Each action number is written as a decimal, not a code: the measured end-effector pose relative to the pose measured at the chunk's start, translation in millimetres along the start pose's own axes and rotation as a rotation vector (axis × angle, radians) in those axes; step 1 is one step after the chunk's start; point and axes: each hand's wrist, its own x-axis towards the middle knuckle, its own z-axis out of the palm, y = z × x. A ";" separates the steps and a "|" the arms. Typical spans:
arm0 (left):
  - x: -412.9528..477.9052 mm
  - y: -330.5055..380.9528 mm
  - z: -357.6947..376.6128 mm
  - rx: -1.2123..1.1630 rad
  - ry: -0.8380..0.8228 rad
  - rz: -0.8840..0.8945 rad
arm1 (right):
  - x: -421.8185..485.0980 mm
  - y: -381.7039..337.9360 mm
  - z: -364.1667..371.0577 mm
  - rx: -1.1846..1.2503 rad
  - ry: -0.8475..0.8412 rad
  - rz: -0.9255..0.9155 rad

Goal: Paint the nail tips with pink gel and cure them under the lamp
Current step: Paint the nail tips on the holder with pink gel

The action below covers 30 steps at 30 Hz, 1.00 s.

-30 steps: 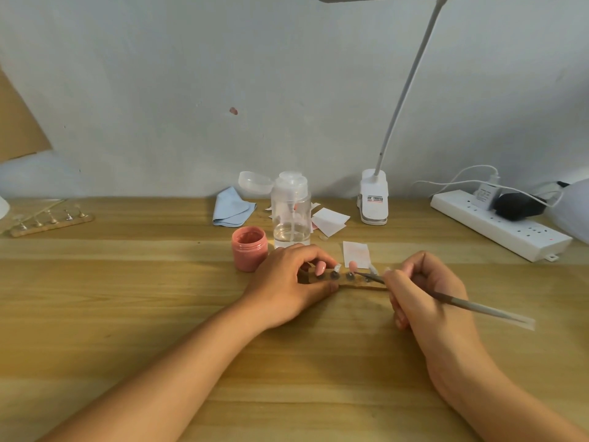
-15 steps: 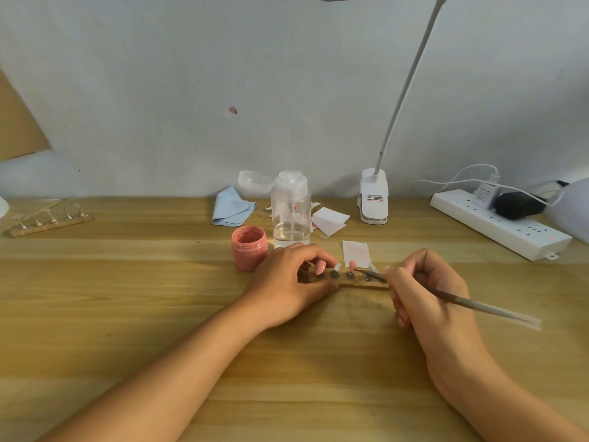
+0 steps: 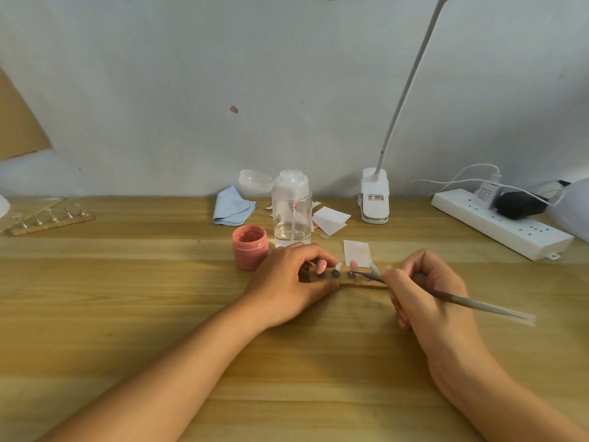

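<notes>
A wooden holder strip [image 3: 357, 283] with several nail tips on stands lies on the desk's middle. Two tips look pink [image 3: 321, 267]; the others are clear. My left hand [image 3: 288, 282] grips the strip's left end, fingers curled over it. My right hand [image 3: 424, 288] pinches a thin brush [image 3: 471, 303]; its bristle end touches the third stand near a pink tip [image 3: 353, 265]. An open pink gel jar [image 3: 250, 247] stands just left of my left hand. At the far right edge a white dome [image 3: 573, 208], possibly the curing lamp, is partly cut off.
Behind the jar stand a clear pump bottle [image 3: 291, 212], a blue cloth [image 3: 232, 207] and paper wipes [image 3: 330, 220]. A clip desk lamp [image 3: 375, 196] and a power strip [image 3: 500, 228] sit at the back right. A second holder strip [image 3: 52, 220] lies back left.
The brush handle has dipped slightly and the bristle end shifted a little on the third tip. My left hand stays on the strip.
</notes>
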 end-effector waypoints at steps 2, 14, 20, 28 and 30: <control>-0.3 0.2 -0.2 0.000 -0.001 -0.001 | 0.1 1.0 -0.7 0.004 0.009 0.002; -0.7 -0.7 -0.6 0.008 -0.001 -0.007 | -0.1 1.4 -1.3 0.019 0.009 0.014; 0.0 0.1 -0.3 0.011 -0.006 -0.010 | -0.4 0.0 -0.8 0.006 0.022 0.007; -0.2 -0.3 0.1 0.025 0.004 -0.009 | -1.3 2.3 -0.7 0.000 0.032 -0.001; -0.3 0.6 0.1 0.029 0.003 -0.009 | -1.3 2.7 -1.1 -0.002 0.035 -0.007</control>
